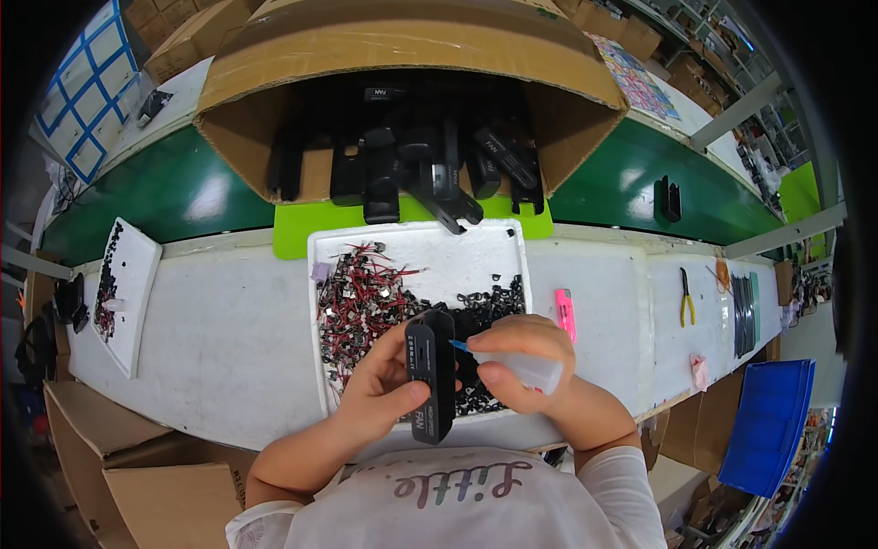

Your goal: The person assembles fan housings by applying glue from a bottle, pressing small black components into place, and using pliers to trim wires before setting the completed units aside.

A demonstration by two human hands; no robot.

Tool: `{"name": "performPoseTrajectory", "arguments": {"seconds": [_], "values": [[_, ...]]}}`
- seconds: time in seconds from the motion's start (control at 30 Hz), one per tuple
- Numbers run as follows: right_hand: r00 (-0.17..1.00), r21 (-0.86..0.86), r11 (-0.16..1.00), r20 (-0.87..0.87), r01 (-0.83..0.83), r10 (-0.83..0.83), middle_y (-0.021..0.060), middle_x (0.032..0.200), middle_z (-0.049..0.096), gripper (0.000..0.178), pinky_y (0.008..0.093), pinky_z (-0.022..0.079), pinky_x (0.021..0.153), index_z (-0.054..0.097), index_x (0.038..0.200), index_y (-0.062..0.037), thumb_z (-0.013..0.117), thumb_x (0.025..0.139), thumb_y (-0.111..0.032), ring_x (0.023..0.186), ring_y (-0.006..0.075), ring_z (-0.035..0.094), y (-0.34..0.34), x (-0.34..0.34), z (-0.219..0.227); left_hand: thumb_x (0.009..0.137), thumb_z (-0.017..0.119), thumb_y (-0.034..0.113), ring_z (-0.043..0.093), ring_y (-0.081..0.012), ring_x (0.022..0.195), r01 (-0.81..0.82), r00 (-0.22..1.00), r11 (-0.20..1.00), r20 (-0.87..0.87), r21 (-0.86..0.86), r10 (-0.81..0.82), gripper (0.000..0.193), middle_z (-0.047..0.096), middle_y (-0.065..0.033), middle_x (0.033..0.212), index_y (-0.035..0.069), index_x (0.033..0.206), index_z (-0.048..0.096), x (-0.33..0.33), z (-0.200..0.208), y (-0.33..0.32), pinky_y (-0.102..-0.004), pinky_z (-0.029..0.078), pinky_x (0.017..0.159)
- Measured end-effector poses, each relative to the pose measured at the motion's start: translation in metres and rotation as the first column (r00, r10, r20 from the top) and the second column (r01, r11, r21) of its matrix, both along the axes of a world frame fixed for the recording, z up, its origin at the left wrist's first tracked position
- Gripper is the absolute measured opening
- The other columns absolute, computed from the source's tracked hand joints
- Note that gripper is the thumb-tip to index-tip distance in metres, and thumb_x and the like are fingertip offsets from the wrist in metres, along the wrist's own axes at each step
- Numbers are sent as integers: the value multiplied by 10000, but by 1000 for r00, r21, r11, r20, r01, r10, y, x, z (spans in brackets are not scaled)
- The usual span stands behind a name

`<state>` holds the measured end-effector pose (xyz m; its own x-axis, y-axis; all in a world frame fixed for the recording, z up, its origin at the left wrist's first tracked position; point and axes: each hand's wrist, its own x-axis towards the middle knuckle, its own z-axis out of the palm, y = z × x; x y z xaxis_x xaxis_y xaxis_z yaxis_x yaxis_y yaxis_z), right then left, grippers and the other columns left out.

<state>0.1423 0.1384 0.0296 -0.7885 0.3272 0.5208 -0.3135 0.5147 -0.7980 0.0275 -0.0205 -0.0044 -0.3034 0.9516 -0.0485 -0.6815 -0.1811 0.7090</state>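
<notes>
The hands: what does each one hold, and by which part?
Left hand grips the black casing by its long sides; right hand wraps the small squeeze bottle around its body.

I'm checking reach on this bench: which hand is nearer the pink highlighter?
Right. The right hand, holding a small squeeze bottle, sits just below-left of the pink highlighter; the left hand is farther left, gripping the black casing.

You hold a flat, oblong black plastic casing (431,373) upright in your left hand (380,389), its rounded top end pointing away from you, above the white tray. In your right hand (523,361) lies a small clear squeeze bottle (530,371), tipped sideways, its blue nozzle touching the casing's right edge.
</notes>
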Motion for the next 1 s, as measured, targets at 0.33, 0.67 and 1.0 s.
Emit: {"name": "performPoseTrajectory", "arguments": {"seconds": [0.33, 0.67, 1.0], "values": [[993, 53, 999, -117, 11, -4, 105, 708, 632, 181, 286, 481, 514, 628, 830, -9, 704, 687, -91, 565, 202, 614, 14, -2, 0, 841, 601, 164, 579, -238, 968, 6, 1000, 999, -13, 37, -6, 641, 518, -146, 1148, 64, 1359, 236, 1, -5, 1, -380, 473, 857], [850, 608, 777, 312, 164, -424, 105, 835, 533, 391, 374, 446, 713, 579, 911, -50, 582, 547, 95, 824, 295, 528, 74, -25, -39, 851, 351, 599, 586, -276, 619, -58, 951, 984, 310, 169, 3, 532, 512, -222, 1035, 261, 1261, 323, -8, -9, -3, -329, 510, 476], [918, 650, 758, 262, 59, -297, 63, 774, 502, 207, 347, 423, 663, 639, 824, -58, 689, 623, -54, 754, 241, 507, 29, -28, -24, 612, 744, -84, 541, -227, 695, 127, 954, 938, 221, 322, -204, 1124, 466, -99, 1006, 366, 1393, 73, -7, 8, -10, -434, 555, 580]]}}
